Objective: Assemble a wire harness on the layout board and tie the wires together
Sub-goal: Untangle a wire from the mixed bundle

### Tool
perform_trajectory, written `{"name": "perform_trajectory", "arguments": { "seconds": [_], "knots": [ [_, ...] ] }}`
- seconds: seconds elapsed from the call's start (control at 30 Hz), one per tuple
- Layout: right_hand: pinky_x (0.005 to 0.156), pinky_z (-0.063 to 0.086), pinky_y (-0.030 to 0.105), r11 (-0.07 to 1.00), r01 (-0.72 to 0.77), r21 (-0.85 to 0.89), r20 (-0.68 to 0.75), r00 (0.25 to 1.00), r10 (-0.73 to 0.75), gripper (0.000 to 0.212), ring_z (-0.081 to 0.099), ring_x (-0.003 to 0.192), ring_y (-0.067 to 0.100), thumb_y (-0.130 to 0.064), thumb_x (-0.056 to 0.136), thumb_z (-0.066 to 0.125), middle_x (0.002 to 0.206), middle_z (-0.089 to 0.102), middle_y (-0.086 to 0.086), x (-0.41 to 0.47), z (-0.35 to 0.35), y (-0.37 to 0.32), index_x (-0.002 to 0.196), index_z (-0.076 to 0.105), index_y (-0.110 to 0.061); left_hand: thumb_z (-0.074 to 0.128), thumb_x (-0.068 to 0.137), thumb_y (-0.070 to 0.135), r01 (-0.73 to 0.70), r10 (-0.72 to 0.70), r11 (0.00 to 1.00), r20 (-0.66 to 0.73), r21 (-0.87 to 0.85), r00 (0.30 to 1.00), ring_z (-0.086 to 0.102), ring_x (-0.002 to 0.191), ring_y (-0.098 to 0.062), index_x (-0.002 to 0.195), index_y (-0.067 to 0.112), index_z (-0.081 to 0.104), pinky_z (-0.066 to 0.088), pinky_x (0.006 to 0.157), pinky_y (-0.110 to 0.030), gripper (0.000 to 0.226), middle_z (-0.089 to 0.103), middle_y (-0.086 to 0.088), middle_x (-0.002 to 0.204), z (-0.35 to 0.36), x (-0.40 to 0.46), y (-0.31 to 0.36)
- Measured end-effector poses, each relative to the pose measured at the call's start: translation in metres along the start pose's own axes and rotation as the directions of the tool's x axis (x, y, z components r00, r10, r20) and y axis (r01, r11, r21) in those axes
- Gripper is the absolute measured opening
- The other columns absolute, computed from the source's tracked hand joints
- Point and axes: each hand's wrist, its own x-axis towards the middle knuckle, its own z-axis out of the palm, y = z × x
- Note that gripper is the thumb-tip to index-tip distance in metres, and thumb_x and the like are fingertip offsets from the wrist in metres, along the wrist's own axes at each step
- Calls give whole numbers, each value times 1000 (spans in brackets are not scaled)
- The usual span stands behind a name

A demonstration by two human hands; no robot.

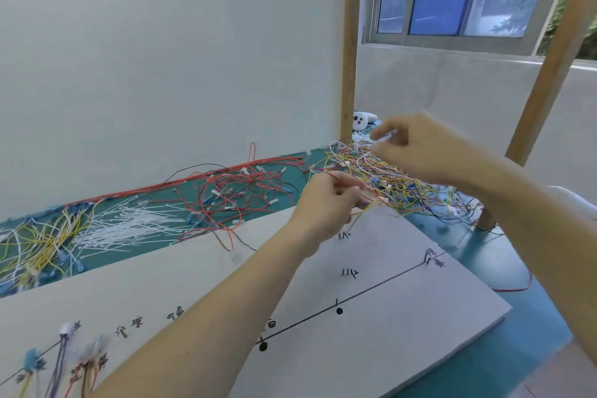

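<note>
The white layout board lies on the green table, marked with a black line, dots and handwritten labels. Beyond its far right corner sits a tangled pile of yellow, white and red wires. My left hand is at the pile's near edge, fingers curled round a few thin yellow wires. My right hand is raised over the pile and pinches a small white wire end between thumb and fingers. At the board's near left corner, several wires with connectors lie on the board.
A spread of red and black wires lies behind the board. White cable ties and a yellow-white wire bundle lie further left. A white panel stands behind. Wooden posts rise at the right, with a small white device beside one.
</note>
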Motion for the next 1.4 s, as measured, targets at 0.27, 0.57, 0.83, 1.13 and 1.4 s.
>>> {"name": "perform_trajectory", "arguments": {
  "seconds": [0.27,0.57,0.83,1.13,1.4],
  "knots": [
    [51,38,15,992,-50,-119,157,985,69,17,56,51,-5,-24,98,65,64,72,-13,-19,51,60,114,71,-29,70,97,29,76,-77,997,25,25,997,48,44,5,84,19,72,35,43,-10,17,66,11,69,-19,-3,-8],
    [97,44,35,957,130,-258,223,972,-72,60,56,115,18,-40,94,68,131,57,-7,-16,79,42,150,46,-39,56,103,27,-119,111,991,-106,-65,988,38,43,-8,80,12,63,30,43,-17,28,42,13,48,-73,15,62],
    [92,45,42,993,8,-115,-80,997,-17,55,54,115,34,-28,95,65,131,63,8,35,107,50,144,42,-26,53,101,20,-212,167,965,-265,-154,950,29,44,-15,75,16,55,26,46,-22,27,41,-2,58,-84,39,112],
    [96,45,50,957,-137,-256,-178,980,93,36,49,121,45,-32,109,38,122,61,23,80,103,58,130,62,-14,53,96,23,-378,241,890,-440,-255,865,30,44,-17,67,21,60,22,49,-24,31,32,3,55,-114,49,171],
    [94,45,42,980,-20,-199,-149,989,-10,47,53,116,33,-50,91,66,127,60,12,77,94,49,121,59,-14,49,91,20,-337,167,877,-441,-342,882,14,52,-19,51,26,41,15,45,-23,41,20,1,71,-168,45,159]
  ]
}}
